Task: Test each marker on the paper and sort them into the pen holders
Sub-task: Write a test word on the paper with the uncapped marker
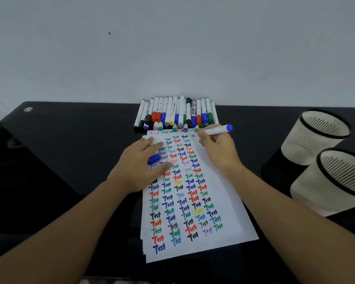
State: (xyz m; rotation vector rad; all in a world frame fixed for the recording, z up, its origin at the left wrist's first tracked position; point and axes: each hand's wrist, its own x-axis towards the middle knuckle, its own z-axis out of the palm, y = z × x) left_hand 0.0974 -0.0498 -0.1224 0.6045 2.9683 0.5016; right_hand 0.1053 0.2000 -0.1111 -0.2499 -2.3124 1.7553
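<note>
The main risk we see is a smear or a stray stroke: our right hand writes at the far edge of the white sheet of paper covered in coloured "Test" words, just beside the heap of white-barrelled markers with coloured caps lying against the back edge of the black glossy bench, so a nudge of the knuckles could roll those untested markers onto the sheet or mix them up. The paper could also slide on the slick top if our left hand lifts. A mark squeezed into that crowded far edge may be hard to judge. The right fingers are curled round the white marker with a blue end, pinching it like a pen; its tip seems to be at the paper, though the hand hides it. The left fingers lie fairly straight, pressing the sheet flat, with the small blue marker cap tucked under or between them; we cannot tell which. The two white slotted pen holders with black rims stand at the bench's right edge, well apart from the marker.
</note>
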